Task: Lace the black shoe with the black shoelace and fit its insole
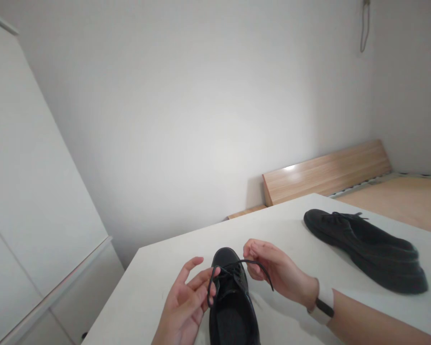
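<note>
- The left hand (187, 304) is palm-up with the fingers loosely spread; its thumb and forefinger pinch a small loop of a thin black shoelace (237, 262).
- The right hand (273, 270) is curled nearly shut, its fingertips (250, 254) nipping the same lace. From there the lace arches across to the left hand, and a loose end trails down over the right hand's knuckles.
- A tall white wardrobe (28, 191) with flat doors stands well off to the left of the left hand.
- A white flat-topped table (158, 273) lies under both hands, and its far edge runs beyond the fingertips.
- A light wooden bed frame (326, 175) with a plank headboard sits beyond the right hand, behind the table and against the plain wall.
- A black matte lace-up shoe (232, 306) lies between the two hands, just beside each, with its toe pointing away and its opening towards the person; the held lace rises from its eyelets.
- A second black lace-up shoe (366, 244) rests on the table well to the right of the right hand, toe to the left, laces already knotted.
- A white wristband (323, 303) with a dark clasp wraps the right wrist.
- A pale cord (364, 28) hangs on the wall high above the right hand.
</note>
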### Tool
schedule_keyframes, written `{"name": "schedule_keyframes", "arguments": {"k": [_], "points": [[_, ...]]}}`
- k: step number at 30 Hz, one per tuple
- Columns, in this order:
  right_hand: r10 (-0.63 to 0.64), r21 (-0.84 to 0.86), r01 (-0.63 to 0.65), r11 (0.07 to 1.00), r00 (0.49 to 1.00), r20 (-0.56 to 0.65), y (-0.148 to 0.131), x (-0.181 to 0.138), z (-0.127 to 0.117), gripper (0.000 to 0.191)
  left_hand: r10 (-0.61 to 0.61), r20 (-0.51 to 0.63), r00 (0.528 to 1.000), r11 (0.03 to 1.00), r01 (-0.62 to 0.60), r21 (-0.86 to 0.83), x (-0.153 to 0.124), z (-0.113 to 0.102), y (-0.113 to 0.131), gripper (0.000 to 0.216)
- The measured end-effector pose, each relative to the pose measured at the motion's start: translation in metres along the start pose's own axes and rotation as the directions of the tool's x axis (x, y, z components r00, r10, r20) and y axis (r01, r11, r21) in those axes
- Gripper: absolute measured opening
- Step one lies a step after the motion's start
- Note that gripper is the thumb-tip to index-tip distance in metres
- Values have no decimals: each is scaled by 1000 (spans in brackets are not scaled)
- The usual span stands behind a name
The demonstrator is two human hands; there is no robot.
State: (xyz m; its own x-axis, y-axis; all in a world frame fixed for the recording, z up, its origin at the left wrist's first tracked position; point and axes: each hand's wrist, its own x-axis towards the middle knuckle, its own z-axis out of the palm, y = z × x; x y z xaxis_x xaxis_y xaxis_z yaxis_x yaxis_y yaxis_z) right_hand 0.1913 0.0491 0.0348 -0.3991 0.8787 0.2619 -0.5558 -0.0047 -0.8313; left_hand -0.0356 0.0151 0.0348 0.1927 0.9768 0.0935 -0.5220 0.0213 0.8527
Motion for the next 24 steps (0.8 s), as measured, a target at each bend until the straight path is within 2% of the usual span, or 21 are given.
{"name": "schedule_keyframes", "arguments": {"k": [4,8,11,15,17,21,24], "points": [[36,-9,-36,999,999,31,3,2,-3,29,-77,15,997,995,78,-64,0,-9,2,57],[121,-81,-117,990,991,50,8,1,-4,35,-97,72,993,986,105,-129,2,-12,3,56],[147,-200,-126,972,984,98,12,0,-4,41,-49,105,993,993,60,-100,4,-10,3,59],[141,-366,-95,926,985,100,15,1,-3,45,3,43,999,998,0,-68,6,-10,3,63],[82,-347,-50,937,993,79,15,1,-4,42,-9,-4,1000,999,9,-54,7,-12,3,63],[18,-181,-4,983,997,74,13,1,-4,31,-17,-117,993,999,12,-37,10,-14,3,56],[52,-82,-44,996,994,99,13,1,-2,29,-19,-92,996,999,15,-38,8,-14,5,48]]}}
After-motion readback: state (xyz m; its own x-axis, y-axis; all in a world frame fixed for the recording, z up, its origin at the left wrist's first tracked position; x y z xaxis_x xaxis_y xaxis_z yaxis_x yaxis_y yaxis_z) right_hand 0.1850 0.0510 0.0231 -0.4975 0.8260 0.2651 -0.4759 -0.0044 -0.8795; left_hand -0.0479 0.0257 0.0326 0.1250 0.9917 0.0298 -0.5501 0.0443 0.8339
